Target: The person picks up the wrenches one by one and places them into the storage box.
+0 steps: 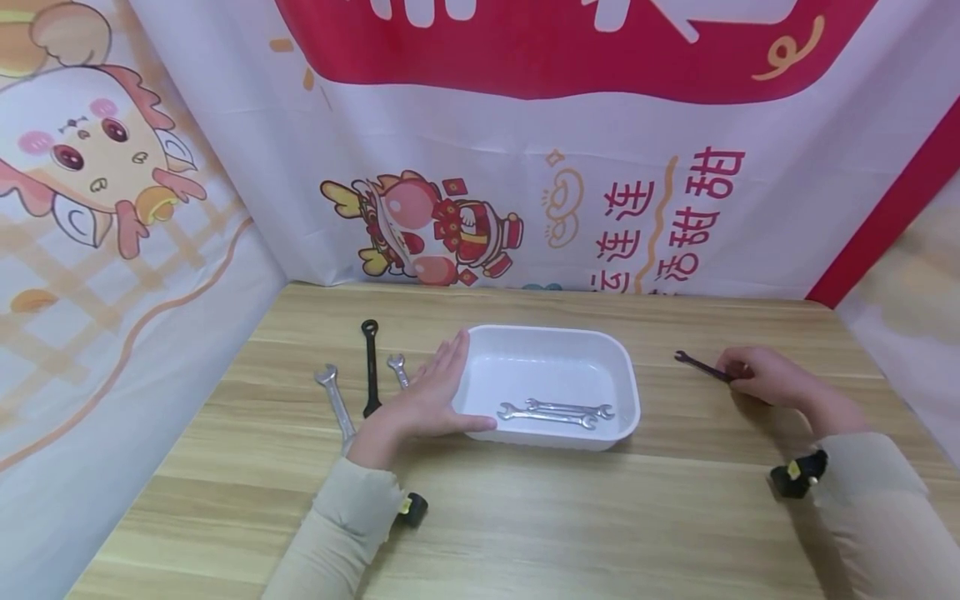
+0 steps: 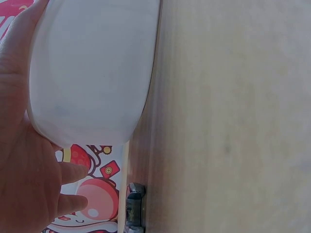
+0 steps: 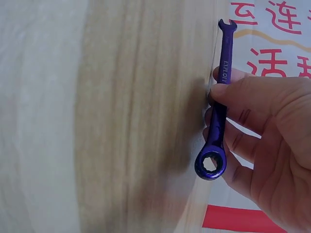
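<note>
While the left hand [image 1: 427,392] lies flat against the left outer wall of the white rectangular plastic tray [image 1: 626,392], its fingers [image 1: 450,358] straight and together, thumb along the tray's near corner, the right hand [image 1: 765,377] works well off to the right side of the light wood-grain table [image 1: 525,517].

Right hand: fingers [image 3: 243,94] curled, thumb and forefinger pinching the shaft of a dark purple metal combination spanner [image 3: 217,116]. Open end points away from the palm, ring end sits near the base of the fingers. From the head view the spanner [image 1: 701,364] sticks out leftward from the hand, low over the table; contact with the surface cannot be told.

Tray: stands mid-table, holding two silver open-ended spanners [image 1: 558,411] lying side by side, roughly parallel to the near wall. Left wrist view shows the tray wall [image 2: 92,73] pressed against the palm.

Left of the tray, on the table: a small silver spanner [image 1: 397,369] just beside the left hand, a black ring spanner [image 1: 370,367], and a longer silver open-ended spanner [image 1: 335,400], partly behind the wrist.

Backdrop: printed cloth with cartoon figures [image 1: 427,229] and red characters.
</note>
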Action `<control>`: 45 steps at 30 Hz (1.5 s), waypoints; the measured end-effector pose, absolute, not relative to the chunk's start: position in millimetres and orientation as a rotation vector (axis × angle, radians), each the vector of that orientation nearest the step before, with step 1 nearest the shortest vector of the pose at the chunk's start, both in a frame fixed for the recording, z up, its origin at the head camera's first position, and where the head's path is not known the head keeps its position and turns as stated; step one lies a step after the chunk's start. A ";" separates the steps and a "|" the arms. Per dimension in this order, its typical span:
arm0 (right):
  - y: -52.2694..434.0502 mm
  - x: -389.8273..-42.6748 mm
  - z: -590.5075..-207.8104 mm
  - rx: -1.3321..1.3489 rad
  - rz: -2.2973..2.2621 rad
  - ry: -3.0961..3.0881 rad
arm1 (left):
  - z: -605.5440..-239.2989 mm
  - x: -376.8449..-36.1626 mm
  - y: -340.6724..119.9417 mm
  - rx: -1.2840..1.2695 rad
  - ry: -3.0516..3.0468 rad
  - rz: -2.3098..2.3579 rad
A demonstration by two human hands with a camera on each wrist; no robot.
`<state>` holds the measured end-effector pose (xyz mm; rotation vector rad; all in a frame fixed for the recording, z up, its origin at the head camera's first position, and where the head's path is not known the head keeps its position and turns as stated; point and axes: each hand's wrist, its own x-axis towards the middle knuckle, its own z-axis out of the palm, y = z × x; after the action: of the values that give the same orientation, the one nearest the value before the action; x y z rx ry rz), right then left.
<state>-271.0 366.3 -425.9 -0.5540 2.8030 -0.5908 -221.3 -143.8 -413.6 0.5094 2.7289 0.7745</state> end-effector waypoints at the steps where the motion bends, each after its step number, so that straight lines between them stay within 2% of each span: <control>1: 366.8 -270.6 -426.0 -0.553 -0.597 2.805 | -413.4 -221.1 -143.5 0.509 2.731 0.774; 45: 357.7 -253.6 -388.8 -0.512 -0.670 2.850 | -418.3 -222.3 -143.3 0.522 2.755 0.748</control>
<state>-253.6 357.7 -388.8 -0.5117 2.8499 -0.6695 -222.3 -143.3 -418.3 0.5222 2.7547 0.7480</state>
